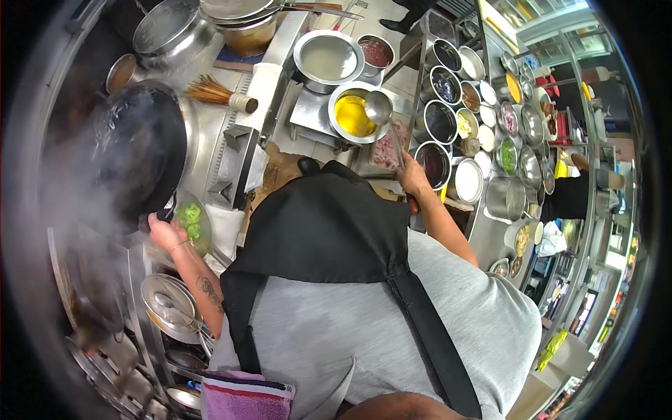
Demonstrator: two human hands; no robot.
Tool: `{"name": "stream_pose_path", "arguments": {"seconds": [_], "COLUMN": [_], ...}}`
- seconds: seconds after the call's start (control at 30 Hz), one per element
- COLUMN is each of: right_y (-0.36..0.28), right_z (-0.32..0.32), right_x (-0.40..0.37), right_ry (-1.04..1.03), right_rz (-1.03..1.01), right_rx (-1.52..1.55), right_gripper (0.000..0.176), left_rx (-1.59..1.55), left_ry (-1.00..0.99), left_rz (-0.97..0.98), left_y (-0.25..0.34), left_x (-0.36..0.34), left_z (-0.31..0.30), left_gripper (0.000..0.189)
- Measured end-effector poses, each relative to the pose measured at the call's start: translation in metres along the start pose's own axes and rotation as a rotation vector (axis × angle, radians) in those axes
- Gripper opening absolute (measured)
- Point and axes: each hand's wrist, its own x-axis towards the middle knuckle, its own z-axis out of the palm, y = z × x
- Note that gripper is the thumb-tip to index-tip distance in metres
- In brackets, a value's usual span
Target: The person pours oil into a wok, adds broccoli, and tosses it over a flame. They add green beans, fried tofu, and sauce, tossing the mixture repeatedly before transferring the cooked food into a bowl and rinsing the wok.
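Note:
My left hand [165,231] is closed around the handle of a large black wok [136,150], which steams on the stove at the left. Beside that hand is a bowl of green vegetables [190,218]. On the other side, my right hand [413,175] grips the handle of a metal ladle [379,108]. The ladle's bowl is at the right rim of a metal pot holding yellow liquid [353,116]. A tray of raw meat [389,145] lies beneath the ladle's handle.
A bamboo brush [222,96] lies right of the wok. A pot of cloudy liquid [327,59] stands beyond the yellow one. Several ingredient containers [446,84] line the right counter. Stacked metal lids [168,301] are at lower left. Another person's shoe [396,26] shows at the top.

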Motion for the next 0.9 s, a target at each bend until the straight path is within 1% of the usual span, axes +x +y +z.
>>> {"name": "stream_pose_path", "arguments": {"seconds": [0.07,0.1,0.17,0.2,0.3,0.33,0.37,0.4,0.43,0.47,0.5,0.57,0.6,0.67,0.7,0.73,0.77,0.8,0.83,0.87,0.9], "right_y": [-0.006,0.023,0.041,0.043,0.049,0.032,0.016,0.004,-0.005,-0.009,0.004,-0.005,-0.018,-0.055,-0.073,-0.092,-0.113,-0.133,-0.151,-0.179,-0.207], "right_z": [0.018,-0.011,0.016,0.024,0.026,0.014,0.003,-0.007,-0.016,-0.021,-0.018,-0.033,-0.043,-0.063,-0.070,-0.076,-0.079,-0.080,-0.078,-0.076,-0.078], "right_x": [-0.005,0.003,0.013,0.017,0.020,0.010,0.000,-0.009,-0.017,-0.018,-0.009,-0.017,-0.025,-0.039,-0.043,-0.047,-0.049,-0.050,-0.046,-0.047,-0.053], "right_ry": [-0.035,-0.011,0.113,0.114,0.148,0.017,-0.115,-0.126,-0.158,-0.189,-0.245,-0.314,-0.316,-0.360,-0.376,-0.431,-0.493,-0.528,-0.563,-0.583,-0.598], "right_rz": [-0.002,0.020,-0.195,-0.196,-0.245,-0.088,0.069,0.065,0.128,0.191,0.204,0.166,0.159,0.083,0.064,0.010,-0.052,-0.096,-0.192,-0.240,-0.284], "right_rx": [-0.055,-0.093,-0.191,-0.181,-0.123,0.082,0.285,0.284,0.467,0.649,0.826,0.951,0.948,0.887,0.887,0.846,0.802,0.768,0.691,0.627,0.560], "right_gripper": [0.066,0.066,0.066,0.066,0.065,0.065,0.065,0.065,0.065,0.066,0.066,0.069,0.069,0.069,0.069,0.068,0.066,0.067,0.067,0.067,0.066], "left_rx": [-0.119,-0.129,-0.196,-0.199,-0.244,-0.211,-0.209,-0.239,-0.270,-0.301,-0.299,-0.279,-0.286,-0.309,-0.332,-0.347,-0.378,-0.396,-0.336,-0.277,-0.291], "left_ry": [0.069,0.058,-0.010,-0.031,-0.049,-0.120,-0.115,-0.114,-0.109,-0.217,-0.173,-0.108,-0.105,-0.144,-0.129,-0.098,-0.118,-0.118,-0.129,-0.064,-0.120], "left_rz": [-0.119,-0.167,-0.161,-0.163,-0.144,-0.174,-0.170,-0.206,-0.240,-0.252,-0.278,-0.278,-0.275,-0.290,-0.346,-0.353,-0.336,-0.318,-0.300,-0.387,-0.411], "left_y": [0.020,-0.010,-0.001,0.007,-0.007,-0.008,-0.006,-0.002,0.000,-0.007,-0.013,-0.013,-0.014,-0.013,-0.012,-0.018,-0.023,-0.033,-0.025,-0.003,-0.012], "left_x": [-0.002,-0.022,-0.010,-0.010,0.018,0.030,0.033,0.034,0.038,0.053,0.067,0.072,0.069,0.063,0.065,0.073,0.079,0.092,0.082,0.056,0.060], "left_z": [0.014,0.037,0.044,0.052,0.062,0.060,0.065,0.071,0.073,0.070,0.073,0.083,0.086,0.093,0.095,0.094,0.094,0.094,0.095,0.102,0.094], "left_gripper": [0.032,0.032,0.028,0.028,0.027,0.028,0.028,0.028,0.028,0.031,0.033,0.033,0.033,0.033,0.028,0.026,0.029,0.028,0.025,0.029,0.041]}}
